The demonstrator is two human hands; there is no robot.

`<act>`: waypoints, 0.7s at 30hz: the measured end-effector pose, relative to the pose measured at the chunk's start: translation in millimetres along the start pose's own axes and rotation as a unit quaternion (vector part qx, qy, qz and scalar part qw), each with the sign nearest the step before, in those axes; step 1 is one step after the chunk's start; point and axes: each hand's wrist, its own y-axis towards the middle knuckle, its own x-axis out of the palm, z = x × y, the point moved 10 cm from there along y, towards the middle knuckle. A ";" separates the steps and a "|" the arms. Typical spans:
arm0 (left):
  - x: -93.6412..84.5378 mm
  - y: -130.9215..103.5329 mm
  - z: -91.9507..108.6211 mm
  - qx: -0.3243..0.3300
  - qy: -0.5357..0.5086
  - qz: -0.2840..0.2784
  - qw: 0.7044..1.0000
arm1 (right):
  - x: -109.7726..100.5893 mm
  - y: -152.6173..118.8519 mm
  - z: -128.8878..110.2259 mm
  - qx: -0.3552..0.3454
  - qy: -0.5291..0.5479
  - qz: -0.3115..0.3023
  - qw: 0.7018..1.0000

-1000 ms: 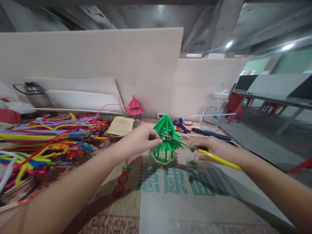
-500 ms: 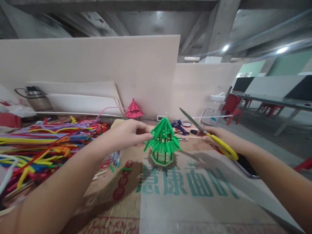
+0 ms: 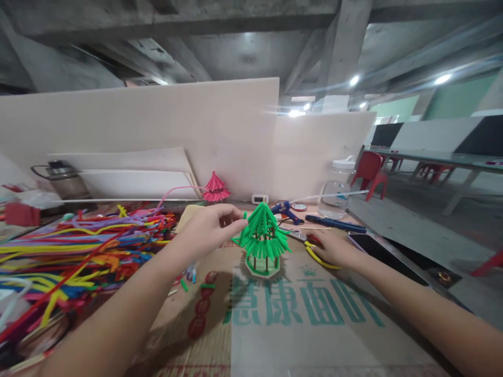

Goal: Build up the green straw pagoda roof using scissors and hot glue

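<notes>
A small model pavilion (image 3: pixel 265 241) with a two-tier roof of green pipe cleaner pieces stands upright on the cardboard. My left hand (image 3: pixel 216 228) is at the left of its roof, thumb and index finger pinched on a short green pipe cleaner piece (image 3: pixel 245 215) that pokes up between the tips. Right of the model, my right hand (image 3: pixel 330 245) rests low at the tabletop with its fingers on the handles of yellow-and-red scissors (image 3: pixel 320 257). The scissors lie low, blades pointing left toward the pavilion; the hand partly hides the handles.
A heap of coloured pipe cleaners (image 3: pixel 90 246) covers the left side. Behind stand a pink model roof (image 3: pixel 216 187), a small white digital display (image 3: pixel 260 199), a blue glue gun (image 3: pixel 290 212) and a clear jug (image 3: pixel 336 191). A phone (image 3: pixel 383 256) lies at right, near a dark blue tool (image 3: pixel 338 224).
My right hand has lowered the scissors from above the table to its surface, moving left toward the pavilion. My left hand stays beside the roof. The camera view has tilted up slightly.
</notes>
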 end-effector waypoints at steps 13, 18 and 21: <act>-10.1 2.8 47.2 0.032 -0.105 0.048 0.993 | -109.0 -8.2 -65.9 -0.069 0.067 0.038 0.995; -17.6 12.2 71.6 0.090 -0.200 0.079 0.972 | -148.9 -39.4 -148.1 -0.135 0.180 0.127 0.966; -17.5 21.8 74.6 0.094 -0.258 0.084 0.958 | -155.0 -46.1 -179.4 -0.178 0.169 0.183 0.952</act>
